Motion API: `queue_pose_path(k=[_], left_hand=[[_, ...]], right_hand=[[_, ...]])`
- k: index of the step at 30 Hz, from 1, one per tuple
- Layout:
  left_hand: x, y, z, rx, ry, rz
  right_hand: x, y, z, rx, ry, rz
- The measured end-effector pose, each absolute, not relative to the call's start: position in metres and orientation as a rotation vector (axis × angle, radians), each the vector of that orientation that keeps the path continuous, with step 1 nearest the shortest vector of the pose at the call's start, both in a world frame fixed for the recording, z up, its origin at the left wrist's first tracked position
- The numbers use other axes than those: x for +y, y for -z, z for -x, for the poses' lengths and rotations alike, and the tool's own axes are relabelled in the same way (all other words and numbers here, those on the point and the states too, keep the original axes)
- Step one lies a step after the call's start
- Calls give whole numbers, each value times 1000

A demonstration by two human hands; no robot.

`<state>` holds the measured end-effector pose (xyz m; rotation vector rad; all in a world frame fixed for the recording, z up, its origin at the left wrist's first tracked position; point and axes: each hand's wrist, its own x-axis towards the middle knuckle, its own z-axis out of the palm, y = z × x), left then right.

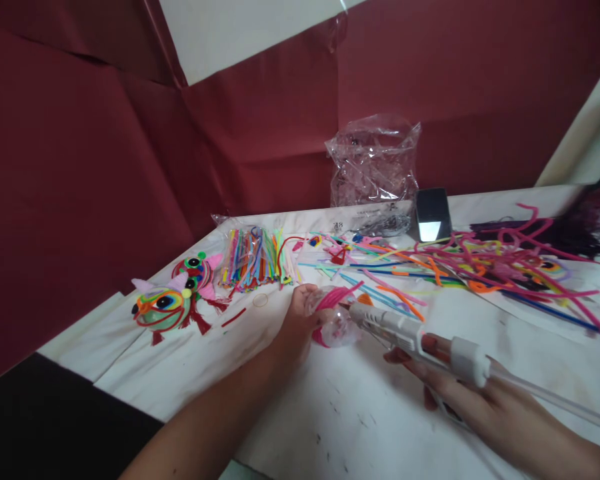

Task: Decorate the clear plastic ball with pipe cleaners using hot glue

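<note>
My left hand (307,310) is closed around a clear plastic ball (347,328) that has bright pink pipe cleaners (336,295) laid over it. In my right hand (450,383) is a white hot glue gun (395,327), fingers wrapped round its handle. A long translucent glue stick (555,397) trails from the back of the gun. The gun's nozzle points left at the ball, close to the pink strands; whether it touches them I cannot tell. My left fingers are partly hidden by the ball.
Two decorated animal-face balls (163,310) with red tassels sit at the left. Behind my hands lies a bag of coloured pipe cleaners (255,260). Loose pipe cleaners (510,260) spread across the right. A clear plastic bag (375,163) and a dark phone (433,212) are at the back.
</note>
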<state>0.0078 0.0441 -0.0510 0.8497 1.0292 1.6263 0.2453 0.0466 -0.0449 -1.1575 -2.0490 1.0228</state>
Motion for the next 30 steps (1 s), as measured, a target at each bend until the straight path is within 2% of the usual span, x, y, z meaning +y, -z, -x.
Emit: queue_pose_path(k=[19,25,30], left_hand=[[43,49,-10,1026,-1631,-842],[45,53,-8,1004,-1635,-854],[44,53,-8,1023,-1627,-874]], right_hand=[[45,37,-239,-2090,-986,1104],[44,43,-239,-1934,-1016,1177],[42,31,-239,-2026,-981,1104]])
